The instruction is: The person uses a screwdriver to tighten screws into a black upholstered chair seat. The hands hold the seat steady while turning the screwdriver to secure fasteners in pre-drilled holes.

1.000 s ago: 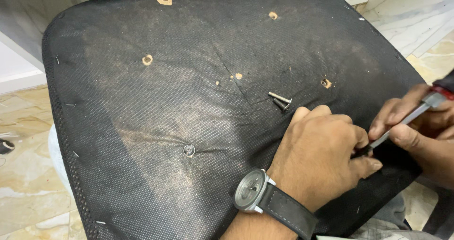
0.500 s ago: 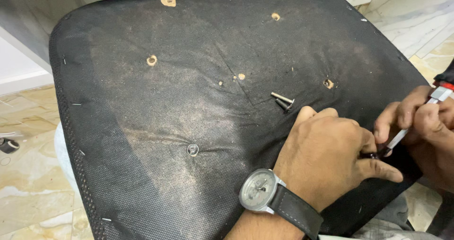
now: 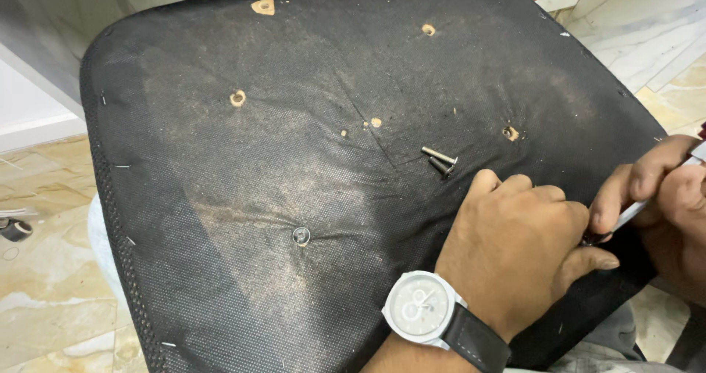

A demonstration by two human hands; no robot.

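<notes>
A chair seat [image 3: 309, 160] is lying upside down, its black fabric underside dusty and dotted with bare screw holes. The left hand [image 3: 515, 248], wearing a wristwatch [image 3: 421, 308] on a dark strap, is curling into a loose fist and pressing on the fabric near the seat's right edge, thumb stretching toward the tool. The right hand [image 3: 662, 204] is closing around a slim metal tool [image 3: 625, 215], most likely a hex key or thin driver, whose tip is meeting the seat just beside the left thumb; what it is seating into is hidden by the fingers.

Two loose bolts [image 3: 440, 160] are lying on the fabric just above the left knuckles, touching each other. They are looking small, hard and smooth, so likely to roll or slip; pinching one by its shank between fingertips would suit best. The tool appears stiff and light, best held near its upper end for turning. A bolt head [image 3: 301, 235] is sitting in the fabric further left. Marble floor [image 3: 44, 299] is showing around the seat.
</notes>
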